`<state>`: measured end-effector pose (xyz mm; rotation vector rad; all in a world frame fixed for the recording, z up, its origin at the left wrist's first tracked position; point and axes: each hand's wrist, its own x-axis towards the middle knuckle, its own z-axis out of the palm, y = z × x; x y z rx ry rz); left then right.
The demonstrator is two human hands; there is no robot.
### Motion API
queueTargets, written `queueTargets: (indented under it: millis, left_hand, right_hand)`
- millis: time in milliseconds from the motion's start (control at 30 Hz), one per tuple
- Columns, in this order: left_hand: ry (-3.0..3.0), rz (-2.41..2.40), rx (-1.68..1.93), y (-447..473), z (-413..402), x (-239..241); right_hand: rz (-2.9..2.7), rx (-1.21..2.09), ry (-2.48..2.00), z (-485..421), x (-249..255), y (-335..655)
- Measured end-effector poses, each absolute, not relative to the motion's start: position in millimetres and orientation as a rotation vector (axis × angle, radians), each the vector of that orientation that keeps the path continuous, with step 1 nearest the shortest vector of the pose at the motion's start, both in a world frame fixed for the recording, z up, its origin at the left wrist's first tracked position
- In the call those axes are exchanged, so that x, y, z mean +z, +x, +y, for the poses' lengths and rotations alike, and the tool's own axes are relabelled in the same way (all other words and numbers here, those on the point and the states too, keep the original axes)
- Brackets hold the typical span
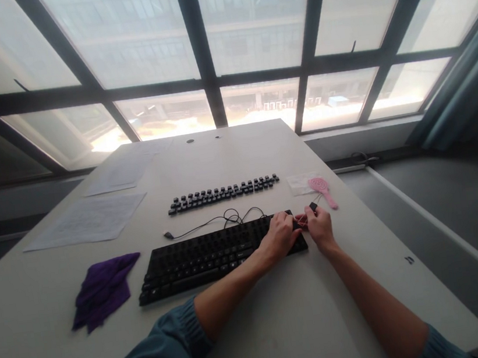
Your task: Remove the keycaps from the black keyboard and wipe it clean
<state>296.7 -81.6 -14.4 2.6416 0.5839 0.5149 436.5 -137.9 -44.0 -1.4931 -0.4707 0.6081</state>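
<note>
Keyboard black, flat, cord looped behind.

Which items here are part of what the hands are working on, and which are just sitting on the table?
In use:
black keyboard, under the left hand
small red tool, pinched by the right hand
loose keycaps, in rows behind the keyboard
keyboard cable

Lying about, untouched:
pink brush
purple cloth
printed sheets
clear bag
</note>
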Motion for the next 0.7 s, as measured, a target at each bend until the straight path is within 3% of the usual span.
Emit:
queueTargets:
  millis: [700]
  left_hand:
    - [2.754,0.648,0.368,304.6,-77.7,-3.1]
  right_hand:
    - [-0.539,0.641,-1.495,-141.2,-39.4,438.5]
